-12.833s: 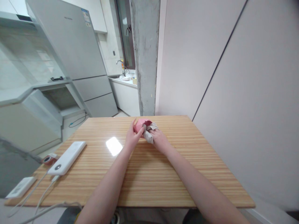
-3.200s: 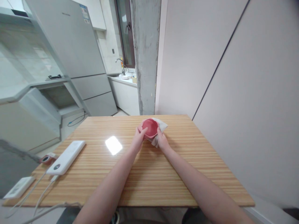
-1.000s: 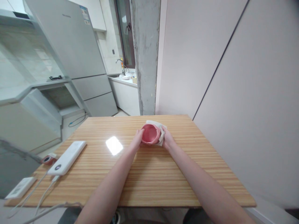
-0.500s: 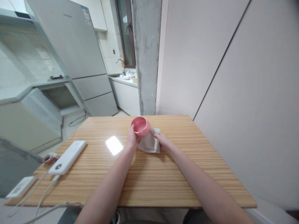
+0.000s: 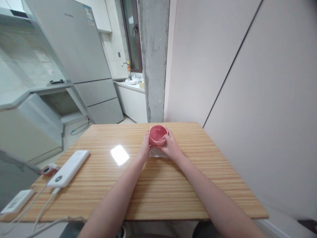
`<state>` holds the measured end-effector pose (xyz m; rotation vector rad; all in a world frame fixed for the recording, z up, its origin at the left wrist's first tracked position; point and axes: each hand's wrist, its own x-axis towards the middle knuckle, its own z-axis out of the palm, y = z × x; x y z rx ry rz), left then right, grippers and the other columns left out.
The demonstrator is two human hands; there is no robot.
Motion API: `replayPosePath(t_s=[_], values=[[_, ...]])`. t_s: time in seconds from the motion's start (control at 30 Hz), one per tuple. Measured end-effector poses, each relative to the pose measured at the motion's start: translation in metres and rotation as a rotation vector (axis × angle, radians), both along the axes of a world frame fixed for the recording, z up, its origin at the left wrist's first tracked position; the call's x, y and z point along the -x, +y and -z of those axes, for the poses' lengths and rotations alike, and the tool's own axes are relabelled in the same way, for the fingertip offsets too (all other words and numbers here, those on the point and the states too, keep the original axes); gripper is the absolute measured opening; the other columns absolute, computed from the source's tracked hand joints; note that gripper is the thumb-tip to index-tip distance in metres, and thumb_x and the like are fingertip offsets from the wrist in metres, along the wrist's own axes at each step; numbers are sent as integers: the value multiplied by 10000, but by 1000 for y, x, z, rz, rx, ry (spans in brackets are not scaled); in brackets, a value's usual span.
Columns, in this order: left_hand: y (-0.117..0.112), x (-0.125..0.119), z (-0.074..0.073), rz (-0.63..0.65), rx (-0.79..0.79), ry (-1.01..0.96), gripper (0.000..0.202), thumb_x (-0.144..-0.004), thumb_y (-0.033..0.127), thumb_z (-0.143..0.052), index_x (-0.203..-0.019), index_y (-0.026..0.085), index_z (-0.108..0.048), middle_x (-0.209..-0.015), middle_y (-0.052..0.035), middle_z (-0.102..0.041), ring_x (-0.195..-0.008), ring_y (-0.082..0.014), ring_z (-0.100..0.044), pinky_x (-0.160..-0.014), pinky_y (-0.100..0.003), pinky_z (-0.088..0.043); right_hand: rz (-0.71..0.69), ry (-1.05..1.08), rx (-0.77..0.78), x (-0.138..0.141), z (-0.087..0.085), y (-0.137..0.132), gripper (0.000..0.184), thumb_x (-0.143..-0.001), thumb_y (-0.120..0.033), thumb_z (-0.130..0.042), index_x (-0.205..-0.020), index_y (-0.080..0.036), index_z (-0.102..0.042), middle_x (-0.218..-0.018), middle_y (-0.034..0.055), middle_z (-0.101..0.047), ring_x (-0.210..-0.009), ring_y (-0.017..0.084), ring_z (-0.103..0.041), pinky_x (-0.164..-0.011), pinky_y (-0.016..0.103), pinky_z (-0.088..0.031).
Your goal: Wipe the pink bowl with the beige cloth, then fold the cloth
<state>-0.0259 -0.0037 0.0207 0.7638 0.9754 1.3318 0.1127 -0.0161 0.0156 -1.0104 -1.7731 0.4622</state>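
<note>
Pink bowl (image 5: 158,135) sits up between our two hands near the far middle of the wooden table (image 5: 198,185), its mouth tipped toward us. Our left hand (image 5: 145,149) curls against its left side and our right hand (image 5: 171,147) wraps its right side, both closed on it. A pale cloth (image 5: 155,153) lies just beneath. The table's far edge is near. Bare tabletop spreads toward us, and a white power bank (image 5: 68,168) lies well apart at left.
</note>
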Motion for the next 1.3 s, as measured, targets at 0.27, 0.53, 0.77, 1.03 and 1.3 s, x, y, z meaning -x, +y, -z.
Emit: replayPosePath(t_s=[0.27,0.53,0.77,1.03,1.3], values=[[-10,9,13,386,-616,962,244,-743,328,-631,-959,218,-656,-889,-63,-628,-816,-189,-569,-783,-310,-433,681,56,28,-71,16,35,293,-667,-332,-690,-850,-190,-510,-1338,176,-368,-1263,280,-382,-1063,405,-307],[-15,13,8,569,-646,1276,314,-687,345,-659,-971,211,-641,-806,-21,-569,-712,-160,-497,-634,-258,-369,1030,70,82,-128,39,45,347,-648,-280,-677,-928,-143,-525,-1406,237,-273,-1324,332,-281,-1092,433,-227],[-13,12,12,555,-659,1276,227,-751,324,-581,-941,214,-641,-692,5,-540,-631,-142,-465,-575,-250,-313,1025,75,130,-130,44,46,401,-629,-307,-688,-953,-131,-529,-1395,256,-282,-1327,344,-267,-1093,428,-221],[-15,14,10,589,-690,1272,263,-690,278,-620,-945,214,-629,-775,-11,-568,-668,-154,-487,-603,-254,-344,1030,30,145,-129,46,47,421,-643,-361,-672,-964,-119,-548,-1380,259,-316,-1284,358,-322,-1063,461,-261],[-14,9,11,554,-645,1379,96,-725,158,-492,-771,189,-570,-714,-14,-564,-643,-144,-478,-575,-248,-322,940,-78,-55,-96,24,40,529,-782,-314,-519,-1265,-116,-434,-1421,241,-325,-1323,367,-285,-1026,578,-254]])
